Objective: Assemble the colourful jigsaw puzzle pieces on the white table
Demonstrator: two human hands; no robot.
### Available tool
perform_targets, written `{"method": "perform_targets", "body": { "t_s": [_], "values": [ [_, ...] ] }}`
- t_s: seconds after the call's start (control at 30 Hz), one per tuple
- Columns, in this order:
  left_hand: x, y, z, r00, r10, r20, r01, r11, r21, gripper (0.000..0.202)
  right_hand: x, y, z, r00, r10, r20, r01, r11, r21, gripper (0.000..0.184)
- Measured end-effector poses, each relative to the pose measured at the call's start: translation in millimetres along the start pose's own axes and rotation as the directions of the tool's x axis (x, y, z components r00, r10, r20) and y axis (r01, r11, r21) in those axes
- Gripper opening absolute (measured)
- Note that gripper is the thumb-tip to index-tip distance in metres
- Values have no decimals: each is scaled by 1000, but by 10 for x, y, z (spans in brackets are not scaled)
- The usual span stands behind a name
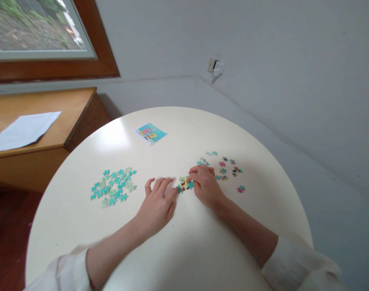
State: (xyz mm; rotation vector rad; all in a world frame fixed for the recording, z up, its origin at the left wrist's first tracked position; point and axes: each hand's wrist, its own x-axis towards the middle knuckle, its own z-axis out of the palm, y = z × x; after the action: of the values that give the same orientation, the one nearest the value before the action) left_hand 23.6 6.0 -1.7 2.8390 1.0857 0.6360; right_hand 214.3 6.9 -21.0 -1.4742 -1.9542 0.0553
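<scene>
A small joined section of jigsaw puzzle (183, 182), with a yellow cartoon face and teal edges, lies on the round table between my hands. My left hand (160, 200) rests palm down with its fingers apart, a fingertip touching the section's left edge. My right hand (207, 186) is bent over the right edge, its fingertips drawn together on a teal puzzle piece (190, 184) there. The fingers partly cover that piece. Loose teal and pale green puzzle pieces (113, 186) are spread at the left. Pink, teal and dark puzzle pieces (222, 171) lie beyond and right of my right hand.
A picture card (150, 133) with cartoon figures lies farther back on the white round table (172, 250). To the left stands a wooden desk (72, 101) with paper sheets (26, 128) on it. A wall socket with a plug (216, 67) is on the wall behind.
</scene>
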Motion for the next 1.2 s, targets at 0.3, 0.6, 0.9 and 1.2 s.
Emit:
{"method": "perform_targets", "body": {
  "t_s": [0.3, 0.6, 0.9, 1.2],
  "values": [
    [-7, -8, 12, 1000, -4, 13, 4, 1000, 2, 27, -3, 4, 14, 1000, -16, -6, 16, 1000, -5, 29],
    [-1, -6, 12, 1000, -2, -1, 2, 1000, 4, 26, 1, -4, 16, 1000, -17, -7, 17, 1000, -12, 29],
    [-7, -14, 23, 1000, -4, 0, 4, 1000, 1, 27, 2, 3, 17, 1000, -7, 1, 7, 1000, 4, 29],
    [-7, -16, 15, 1000, 1, 1, -1, 1000, -5, 27, 0, -2, 13, 1000, 2, 13, -2, 1000, -1, 29]
  ]
}}
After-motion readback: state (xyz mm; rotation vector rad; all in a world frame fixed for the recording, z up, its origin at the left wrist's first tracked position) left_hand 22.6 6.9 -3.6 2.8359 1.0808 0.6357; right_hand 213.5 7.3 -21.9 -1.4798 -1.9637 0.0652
